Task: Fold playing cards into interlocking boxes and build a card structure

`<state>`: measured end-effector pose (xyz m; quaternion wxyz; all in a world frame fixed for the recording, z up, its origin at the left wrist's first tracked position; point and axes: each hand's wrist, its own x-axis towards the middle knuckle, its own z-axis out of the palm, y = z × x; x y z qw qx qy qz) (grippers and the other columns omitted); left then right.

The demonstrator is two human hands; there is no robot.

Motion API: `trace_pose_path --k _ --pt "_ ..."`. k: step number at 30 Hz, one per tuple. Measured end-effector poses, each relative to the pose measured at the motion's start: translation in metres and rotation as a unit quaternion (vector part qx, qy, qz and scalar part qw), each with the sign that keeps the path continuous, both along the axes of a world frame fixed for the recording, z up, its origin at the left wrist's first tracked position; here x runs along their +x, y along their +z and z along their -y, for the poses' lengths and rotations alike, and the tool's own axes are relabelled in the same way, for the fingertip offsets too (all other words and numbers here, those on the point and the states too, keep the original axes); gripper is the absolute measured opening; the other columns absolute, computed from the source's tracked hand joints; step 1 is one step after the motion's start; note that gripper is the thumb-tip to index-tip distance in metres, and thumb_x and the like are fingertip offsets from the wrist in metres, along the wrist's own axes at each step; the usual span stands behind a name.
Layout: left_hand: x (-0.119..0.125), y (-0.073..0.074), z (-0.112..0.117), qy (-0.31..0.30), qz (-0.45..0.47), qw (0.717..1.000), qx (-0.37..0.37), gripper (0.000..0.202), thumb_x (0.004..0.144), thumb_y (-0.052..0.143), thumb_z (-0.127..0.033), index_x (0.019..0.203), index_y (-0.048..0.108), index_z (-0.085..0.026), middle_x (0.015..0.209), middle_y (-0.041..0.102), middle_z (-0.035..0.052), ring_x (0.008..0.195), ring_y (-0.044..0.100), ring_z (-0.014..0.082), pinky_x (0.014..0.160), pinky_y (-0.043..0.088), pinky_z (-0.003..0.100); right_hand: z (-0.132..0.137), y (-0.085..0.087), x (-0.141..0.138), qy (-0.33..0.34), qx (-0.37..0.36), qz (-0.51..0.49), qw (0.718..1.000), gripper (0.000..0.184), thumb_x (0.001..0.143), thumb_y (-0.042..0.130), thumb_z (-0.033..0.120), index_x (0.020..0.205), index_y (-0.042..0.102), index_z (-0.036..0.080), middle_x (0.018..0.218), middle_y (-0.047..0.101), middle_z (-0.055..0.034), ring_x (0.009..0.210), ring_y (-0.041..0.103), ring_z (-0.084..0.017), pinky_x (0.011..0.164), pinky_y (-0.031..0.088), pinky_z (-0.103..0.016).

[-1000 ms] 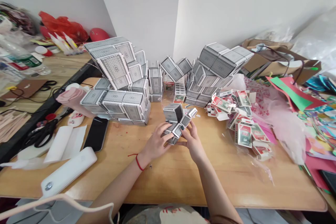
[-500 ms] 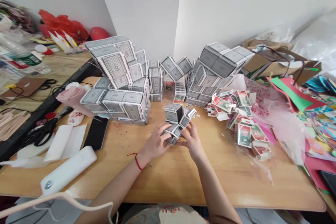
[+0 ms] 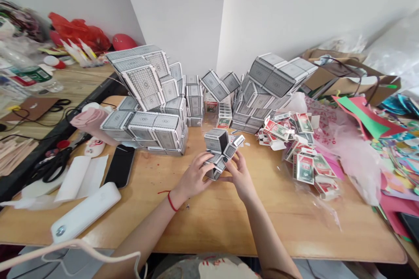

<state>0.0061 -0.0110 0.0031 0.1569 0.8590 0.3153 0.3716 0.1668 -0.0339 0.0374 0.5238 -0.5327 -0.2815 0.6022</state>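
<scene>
Over the middle of the wooden table, both my hands grip one small piece made of folded playing cards (image 3: 216, 141) with grey patterned backs. It has several joined box-like cells, some with open sides. My left hand (image 3: 195, 175) is closed on its lower left, fingers across the top. On the lower right, my right hand (image 3: 240, 176) presses it with thumb and fingers. Behind stand larger stacks of the same card boxes: a left stack (image 3: 147, 91), a right stack (image 3: 268, 83) and a low joined pair (image 3: 220, 85) between them.
Several red-and-green card packs (image 3: 304, 168) lie in a heap to the right. At the left are a black phone (image 3: 120, 165), a white oblong device (image 3: 85, 211), a paper roll (image 3: 73, 178) and black scissors (image 3: 52, 165). Coloured paper (image 3: 369, 115) covers the far right.
Almost nothing differs. Both hands keep hold of the folded card piece in the same place, with only a very slight shift.
</scene>
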Motion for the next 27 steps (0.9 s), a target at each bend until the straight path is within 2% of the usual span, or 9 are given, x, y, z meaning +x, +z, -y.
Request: trace_pose_path --k 9,15,18,27 --pt "-0.0010 0.0023 -0.0011 -0.013 0.002 1.000 0.026 0.040 0.071 0.056 -0.012 0.105 0.040 -0.024 0.120 0.039 0.0093 0.119 0.033 0.0251 0.091 0.038 0.050 -0.0013 -0.0068 -0.0014 -0.012 0.007 0.036 0.999 0.069 0.065 0.062 0.041 0.126 0.031 0.032 0.126 0.039 -0.0064 0.087 0.057 -0.021 0.054 0.055 -0.032" --pt "-0.0003 0.0039 0.0004 0.004 -0.019 1.000 -0.023 0.025 0.070 0.058 -0.014 0.091 0.046 -0.019 0.118 0.041 0.0103 0.119 0.033 0.0252 0.091 0.038 0.049 -0.0016 -0.0042 -0.0017 -0.019 -0.003 0.040 0.999 0.067 0.065 0.062 0.040 0.125 0.033 0.032 0.125 0.041 -0.0056 0.087 0.057 -0.020 0.054 0.055 -0.031" --pt "-0.0009 0.0036 -0.0002 0.002 -0.021 1.000 -0.007 0.021 0.069 0.058 -0.013 0.087 0.047 -0.019 0.119 0.039 0.0098 0.119 0.033 0.0247 0.091 0.037 0.048 -0.0011 -0.0031 -0.0006 -0.016 -0.007 0.031 0.999 0.065 0.065 0.061 0.040 0.124 0.034 0.032 0.126 0.040 -0.0047 0.090 0.056 -0.021 0.054 0.055 -0.030" --pt "-0.0033 0.0012 -0.0025 -0.016 -0.023 0.999 0.026 0.024 0.070 0.057 -0.013 0.089 0.046 -0.021 0.122 0.036 0.0074 0.120 0.031 0.0239 0.090 0.038 0.048 0.0013 -0.0002 0.0013 -0.008 -0.011 0.029 1.000 0.063 0.068 0.058 0.040 0.125 0.032 0.033 0.128 0.039 -0.0036 0.085 0.058 -0.019 0.055 0.055 -0.031"
